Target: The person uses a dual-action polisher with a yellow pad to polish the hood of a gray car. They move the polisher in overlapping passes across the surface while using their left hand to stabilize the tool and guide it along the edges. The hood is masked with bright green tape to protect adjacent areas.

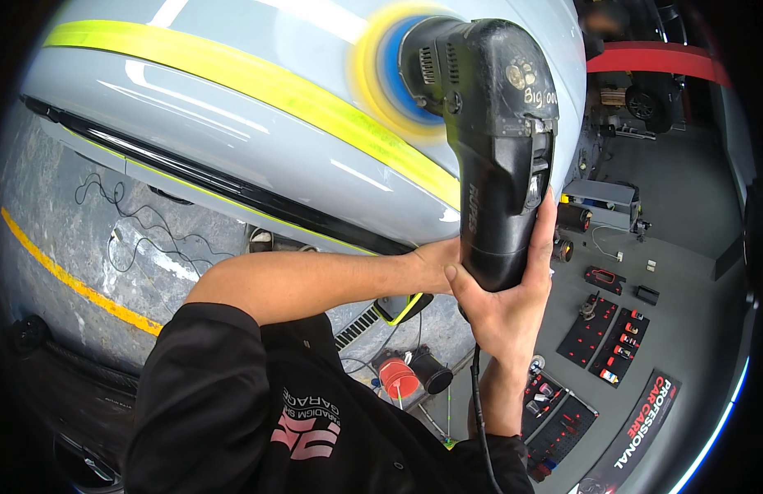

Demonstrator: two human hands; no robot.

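A black power polisher [501, 165] is in front of me, its blue backing plate and yellow pad [373, 95] blurred against the pale grey car panel [307, 70]. My right hand [513, 300] wraps the rear end of its body, thumb on the left side and fingers along the right. My left forearm crosses from the left; my left hand [437, 262] passes behind the polisher, which hides its fingers. A bright yellow-green stripe [258, 82] curves over the panel beside the pad. From the polisher's rear a black power cord [479, 403] hangs down along my right forearm.
Black trim [225, 189] edges the car. Loose cable [147, 218] lies on the left floor by a yellow line [77, 267]. Below stand a red bucket [398, 377] and a black bucket [432, 372]. Tool boards [587, 331] and a grey cabinet [602, 202] are at right; a dark car [77, 395] is lower left.
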